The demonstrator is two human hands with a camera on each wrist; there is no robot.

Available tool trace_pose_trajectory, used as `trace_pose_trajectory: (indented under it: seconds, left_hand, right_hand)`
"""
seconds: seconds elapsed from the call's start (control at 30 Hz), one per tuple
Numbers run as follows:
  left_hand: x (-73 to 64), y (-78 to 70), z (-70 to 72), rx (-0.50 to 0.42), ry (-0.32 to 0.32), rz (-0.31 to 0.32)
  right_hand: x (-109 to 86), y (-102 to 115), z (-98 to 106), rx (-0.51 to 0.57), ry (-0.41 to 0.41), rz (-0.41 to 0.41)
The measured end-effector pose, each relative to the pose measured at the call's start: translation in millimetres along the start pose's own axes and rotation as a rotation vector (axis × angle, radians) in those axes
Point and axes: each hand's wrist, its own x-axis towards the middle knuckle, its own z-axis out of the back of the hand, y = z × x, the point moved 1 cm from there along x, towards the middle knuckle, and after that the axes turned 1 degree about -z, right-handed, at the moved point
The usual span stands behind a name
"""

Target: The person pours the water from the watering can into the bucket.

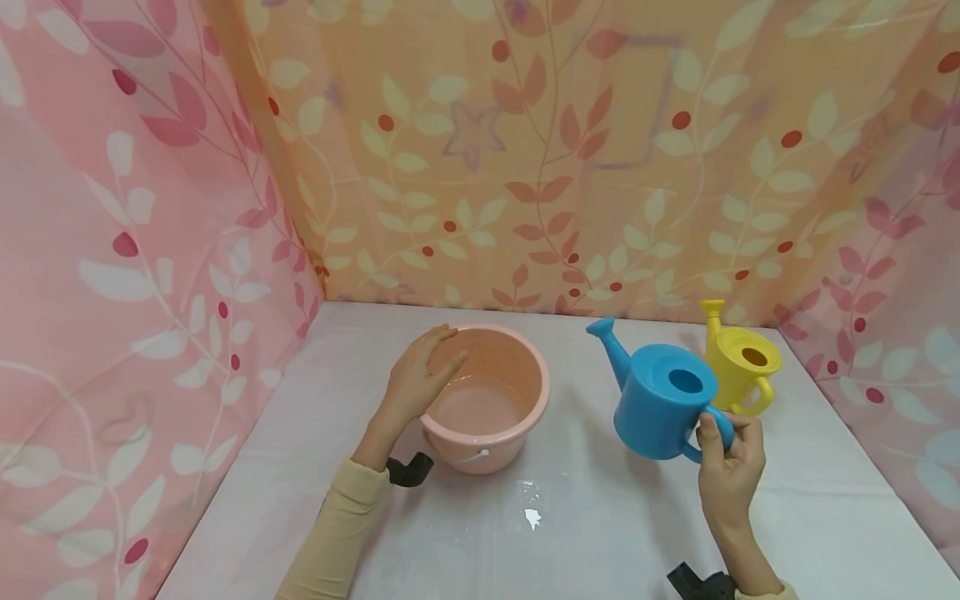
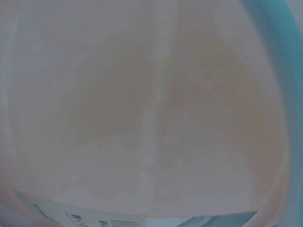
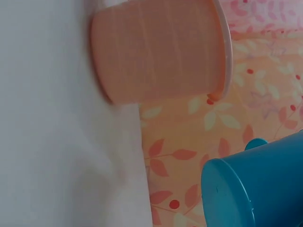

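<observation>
A pink bucket [image 1: 483, 456] stands upright on the table, its wire handle folded down along the side. My left hand [image 1: 415, 375] rests over its left rim, fingers fairly straight and thumb reaching across the opening. In the left wrist view, the bucket's wall [image 2: 151, 118] fills nearly everything. My right hand [image 1: 731, 467] grips a blue watering can [image 1: 656, 404] by its handle, spout pointing left toward the bucket. The can [image 3: 265, 184] is off the table, its underside showing in the right wrist view, where the bucket [image 3: 161, 52] also appears.
A yellow watering can [image 1: 738, 354] stands at the back right, just behind the blue one. Wet spots [image 1: 532, 517] shine on the white tabletop [image 1: 585, 542] in front of the bucket. Patterned cloth walls [image 1: 555, 167] close off the back and both sides.
</observation>
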Motion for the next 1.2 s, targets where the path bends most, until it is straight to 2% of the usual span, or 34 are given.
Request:
trace_pose_trajectory:
  seconds: [0.13, 0.33, 0.73, 0.9, 1.2]
  left_hand:
    - [0.3, 0.1, -0.4, 0.009, -0.003, 0.000]
    - [0.6, 0.4, -0.5, 0.014, -0.006, -0.006]
    - [0.3, 0.1, 0.0, 0.011, -0.003, -0.008]
    - [0.0, 0.5, 0.1, -0.002, -0.005, -0.009]
    - [0.5, -0.4, 0.2, 0.008, -0.004, -0.011]
  right_hand:
    - [1.7, 6, -1, -0.007, 0.004, -0.020]
    - [3.1, 14, -3, 0.005, 0.013, -0.007]
    - [4.9, 29, -8, 0.117, 0.049, 0.038]
    - [3.9, 35, -11, 0.166, 0.070, 0.036]
    - [-1.0, 44, -18, 0.190, 0.108, 0.022]
